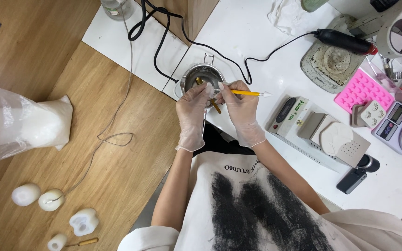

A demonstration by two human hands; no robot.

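At the white table's (257, 42) edge, gloved left hand (192, 108) and right hand (239, 104) met over a metal pot (200, 74), the right pinching a yellow tool (250, 93).

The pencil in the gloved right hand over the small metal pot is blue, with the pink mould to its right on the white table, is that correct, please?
Not quite: the head view shows the pencil is yellow, not blue. The gloved right hand does hold it over the small metal pot, with the pink mould to its right on the white table.

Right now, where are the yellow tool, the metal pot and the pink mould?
yellow tool (246, 93), head view, mid-shaft.
metal pot (185, 78), head view, left rim.
pink mould (363, 89), head view, centre of its top.
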